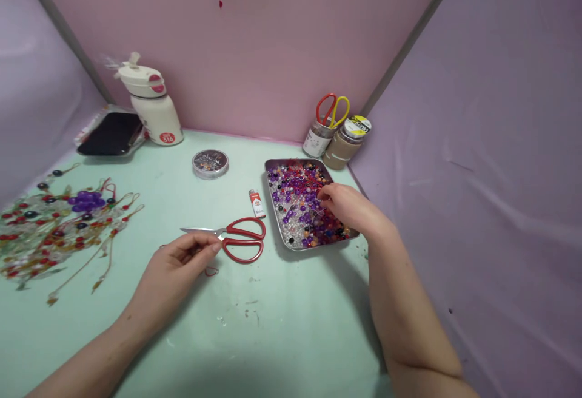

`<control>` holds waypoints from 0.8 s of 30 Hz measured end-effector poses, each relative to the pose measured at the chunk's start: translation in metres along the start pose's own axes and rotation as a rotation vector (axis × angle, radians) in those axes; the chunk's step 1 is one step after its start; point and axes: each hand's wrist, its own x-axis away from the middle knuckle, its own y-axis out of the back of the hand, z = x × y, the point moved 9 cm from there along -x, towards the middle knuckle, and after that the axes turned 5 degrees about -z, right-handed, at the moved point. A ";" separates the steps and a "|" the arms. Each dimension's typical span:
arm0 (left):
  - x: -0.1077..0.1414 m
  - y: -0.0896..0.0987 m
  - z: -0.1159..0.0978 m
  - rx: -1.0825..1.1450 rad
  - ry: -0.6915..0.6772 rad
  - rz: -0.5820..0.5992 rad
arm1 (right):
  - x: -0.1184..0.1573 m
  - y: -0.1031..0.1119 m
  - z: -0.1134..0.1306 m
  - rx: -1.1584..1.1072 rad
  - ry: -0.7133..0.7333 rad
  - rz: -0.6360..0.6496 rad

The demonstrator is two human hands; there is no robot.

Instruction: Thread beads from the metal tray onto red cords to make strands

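Observation:
My left hand (186,258) is closed in a pinch, thumb against forefinger, beside the scissors (244,240) with red handles, which lie on the table with blades pointing left. A thin red cord (211,272) shows as a small loop under that hand and appears to run into its grip. Over at the metal tray (291,249), my right hand (339,201) dips its fingertips, bunched together, among purple, red, black, orange and clear beads (295,213). What those fingertips hold, if anything, is too small to make out.
Finished-looking beaded strings (68,222) spread across the left. Behind are a white bottle (157,113), a dark tray (111,134), a round spool (210,164), a lighter (257,204), a jar with scissors (318,138) and a brown jar (343,148). Walls enclose the table (273,337).

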 end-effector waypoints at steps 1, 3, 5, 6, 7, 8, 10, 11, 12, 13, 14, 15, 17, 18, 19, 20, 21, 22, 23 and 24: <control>0.000 0.000 0.001 0.004 0.004 0.003 | 0.000 -0.001 0.001 -0.010 -0.005 0.020; -0.001 0.000 0.000 0.002 0.004 0.001 | 0.001 -0.004 0.001 -0.025 -0.027 0.057; -0.001 0.000 -0.001 -0.012 -0.003 -0.001 | 0.001 -0.006 0.000 -0.037 -0.034 0.072; -0.001 0.000 -0.002 -0.017 -0.007 -0.002 | 0.002 -0.007 0.001 -0.042 -0.028 0.075; -0.002 0.001 -0.002 -0.020 -0.009 -0.004 | 0.002 -0.007 0.001 -0.044 -0.024 0.081; -0.002 0.001 -0.002 -0.019 -0.011 -0.006 | 0.002 -0.009 0.001 -0.045 -0.024 0.088; -0.002 0.001 -0.001 -0.020 -0.014 -0.009 | 0.001 -0.011 0.002 -0.047 -0.026 0.094; -0.003 0.001 -0.001 -0.024 -0.015 -0.011 | 0.000 -0.011 0.002 -0.044 -0.024 0.086; -0.003 0.002 -0.001 -0.030 -0.017 -0.012 | -0.002 -0.012 0.003 -0.037 -0.016 0.073; -0.003 0.002 -0.001 -0.035 -0.019 -0.011 | -0.005 -0.012 0.004 -0.027 -0.002 0.058; -0.003 0.002 -0.001 -0.040 -0.021 -0.007 | -0.007 -0.014 0.005 -0.014 0.015 0.044; -0.003 0.002 -0.001 -0.044 -0.023 -0.005 | -0.009 -0.016 0.007 0.001 0.035 0.037; -0.003 0.002 -0.001 -0.051 -0.026 -0.001 | -0.014 -0.022 0.009 0.031 0.072 0.034; -0.002 0.003 -0.002 -0.052 -0.029 -0.001 | -0.016 -0.025 0.010 0.046 0.089 0.033; -0.002 0.003 -0.002 -0.052 -0.032 -0.002 | -0.017 -0.028 0.010 0.059 0.101 0.033; -0.002 0.004 -0.002 -0.052 -0.035 -0.005 | -0.018 -0.031 0.010 0.072 0.108 0.035; -0.002 0.004 -0.002 -0.051 -0.036 -0.007 | -0.018 -0.034 0.010 0.080 0.109 0.038; -0.002 0.004 -0.001 -0.049 -0.036 -0.008 | -0.019 -0.036 0.010 0.085 0.104 0.042; -0.002 0.004 -0.001 -0.045 -0.037 -0.011 | -0.019 -0.038 0.009 0.086 0.095 0.050; -0.003 0.003 -0.001 -0.041 -0.035 -0.011 | -0.019 -0.041 0.008 0.085 0.085 0.058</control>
